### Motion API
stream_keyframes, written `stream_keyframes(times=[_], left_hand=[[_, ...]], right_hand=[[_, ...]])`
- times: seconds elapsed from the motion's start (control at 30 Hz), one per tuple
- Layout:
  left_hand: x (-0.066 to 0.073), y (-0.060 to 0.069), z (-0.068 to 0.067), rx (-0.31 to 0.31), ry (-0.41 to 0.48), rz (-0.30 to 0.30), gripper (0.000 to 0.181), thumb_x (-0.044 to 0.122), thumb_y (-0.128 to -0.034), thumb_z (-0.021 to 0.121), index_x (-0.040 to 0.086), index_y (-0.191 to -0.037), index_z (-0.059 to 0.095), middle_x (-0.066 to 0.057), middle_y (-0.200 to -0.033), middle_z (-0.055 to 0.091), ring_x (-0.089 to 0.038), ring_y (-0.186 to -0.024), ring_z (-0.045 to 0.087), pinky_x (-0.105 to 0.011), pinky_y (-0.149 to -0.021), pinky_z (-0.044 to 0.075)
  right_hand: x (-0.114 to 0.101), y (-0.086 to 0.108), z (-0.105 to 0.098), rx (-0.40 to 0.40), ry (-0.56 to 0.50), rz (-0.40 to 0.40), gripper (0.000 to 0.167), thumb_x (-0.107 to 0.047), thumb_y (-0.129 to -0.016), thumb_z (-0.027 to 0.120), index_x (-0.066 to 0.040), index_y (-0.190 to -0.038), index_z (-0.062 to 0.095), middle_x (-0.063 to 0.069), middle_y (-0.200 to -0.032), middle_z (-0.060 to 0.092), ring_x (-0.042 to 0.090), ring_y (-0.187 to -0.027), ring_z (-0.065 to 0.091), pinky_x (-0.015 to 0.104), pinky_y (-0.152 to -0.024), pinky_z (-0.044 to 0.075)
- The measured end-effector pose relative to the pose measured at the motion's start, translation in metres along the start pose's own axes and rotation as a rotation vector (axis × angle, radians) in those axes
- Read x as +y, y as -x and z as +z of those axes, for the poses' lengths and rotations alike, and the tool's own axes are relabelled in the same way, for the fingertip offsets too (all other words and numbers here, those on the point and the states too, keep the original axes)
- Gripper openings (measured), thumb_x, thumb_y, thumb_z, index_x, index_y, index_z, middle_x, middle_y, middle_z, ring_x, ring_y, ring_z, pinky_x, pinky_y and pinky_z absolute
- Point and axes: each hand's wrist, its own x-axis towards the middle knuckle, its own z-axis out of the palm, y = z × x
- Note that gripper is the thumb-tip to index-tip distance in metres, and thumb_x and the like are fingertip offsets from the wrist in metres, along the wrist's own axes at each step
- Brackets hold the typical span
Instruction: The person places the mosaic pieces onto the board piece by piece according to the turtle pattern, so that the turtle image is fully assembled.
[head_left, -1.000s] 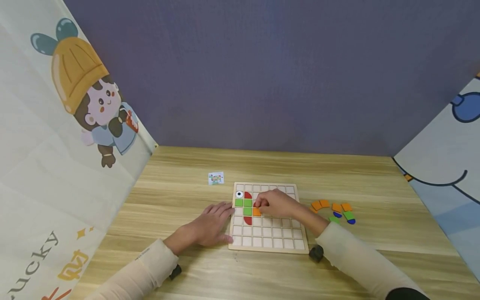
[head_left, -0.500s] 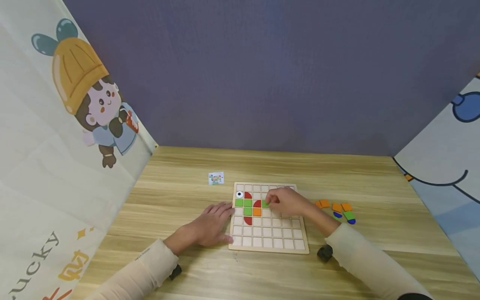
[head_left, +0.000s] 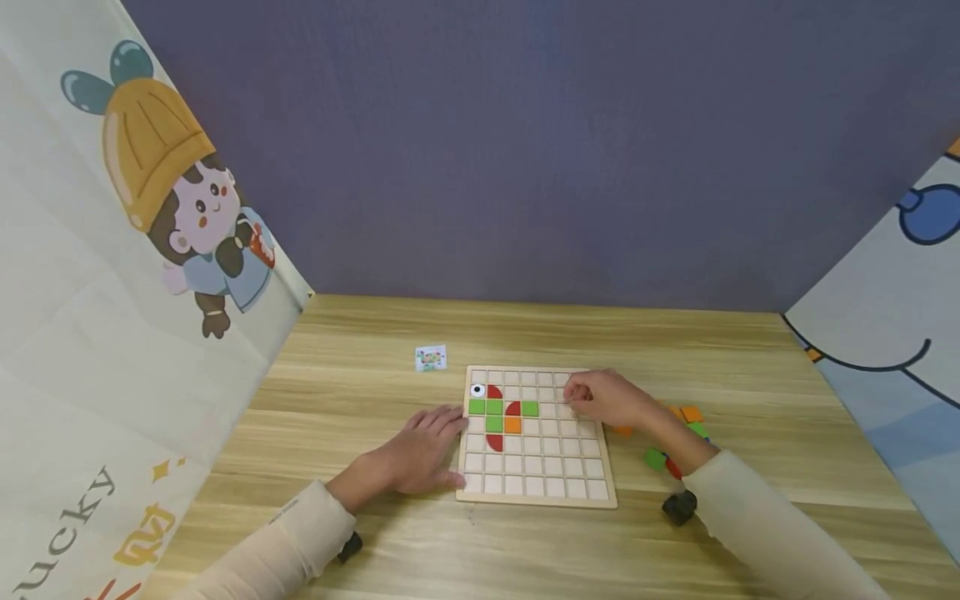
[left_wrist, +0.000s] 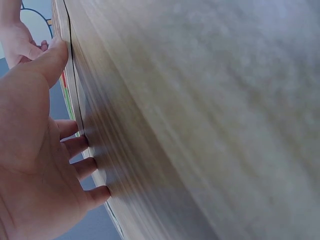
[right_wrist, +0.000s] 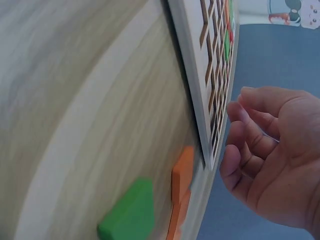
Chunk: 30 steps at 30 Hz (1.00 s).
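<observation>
A wooden grid board (head_left: 555, 466) lies on the table. Its left part carries green squares, an orange square (head_left: 512, 425), red quarter-round tiles and a round eye tile (head_left: 477, 390). My left hand (head_left: 418, 450) rests flat along the board's left edge, fingers straight and touching the frame. Above the upper right of the board hovers my right hand (head_left: 611, 398); in the right wrist view, its fingers (right_wrist: 250, 127) are loosely curled with nothing visible between them. A green square (head_left: 530, 408) sits in a cell left of that hand, beside a red quarter-round tile (head_left: 513, 409).
Loose orange, green, blue and red tiles lie right of the board, partly hidden by my right forearm; among them are a green tile (head_left: 655, 458) and an orange tile (head_left: 692, 414). A small picture card (head_left: 431, 357) lies beyond the board's upper left.
My right hand has moved right, away from the orange square and past the green square, which now shows uncovered in its cell. My left hand stays at the board's edge.
</observation>
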Motion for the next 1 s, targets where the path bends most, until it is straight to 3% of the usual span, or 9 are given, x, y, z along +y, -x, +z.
stream_keyframes(times=[0.23,0.57,0.8,1.0], left_hand=[[0.001,-0.005,-0.001,0.013,0.007,0.01,0.088,0.062,-0.0954,0.058,0.002,-0.156,0.034,-0.019,-0.164,0.033,-0.039,-0.152,0.031,-0.06,-0.12,0.032],[0.001,-0.009,-0.001,0.018,0.001,0.002,0.088,0.062,-0.0956,0.058,0.003,-0.156,0.033,-0.019,-0.164,0.032,-0.039,-0.152,0.031,-0.06,-0.119,0.032],[0.002,-0.01,-0.001,0.017,0.003,-0.003,0.089,0.063,-0.0955,0.058,0.002,-0.156,0.033,-0.019,-0.164,0.032,-0.039,-0.152,0.031,-0.06,-0.12,0.032],[0.002,-0.01,0.0,0.015,-0.004,-0.008,0.089,0.063,-0.0955,0.057,0.003,-0.156,0.033,-0.019,-0.164,0.032,-0.038,-0.152,0.031,-0.059,-0.12,0.032]], right_hand=[[0.018,0.01,-0.016,-0.03,0.001,0.033,0.016,-0.011,-0.099,0.063,-0.009,-0.113,0.069,0.0,-0.098,0.071,0.01,-0.085,0.064,0.027,-0.073,0.054],[0.037,0.018,-0.027,-0.043,0.072,0.032,0.012,-0.013,-0.095,0.068,-0.011,-0.107,0.069,-0.007,-0.081,0.061,0.006,-0.071,0.051,0.024,-0.071,0.045],[0.046,0.027,-0.031,-0.073,0.095,-0.004,0.023,-0.009,-0.087,0.076,-0.008,-0.11,0.069,-0.004,-0.085,0.061,0.009,-0.076,0.051,0.024,-0.071,0.046],[0.047,0.034,-0.033,-0.12,0.137,-0.008,0.033,-0.008,-0.08,0.083,-0.012,-0.11,0.07,-0.002,-0.093,0.061,0.013,-0.083,0.05,0.024,-0.072,0.045]])
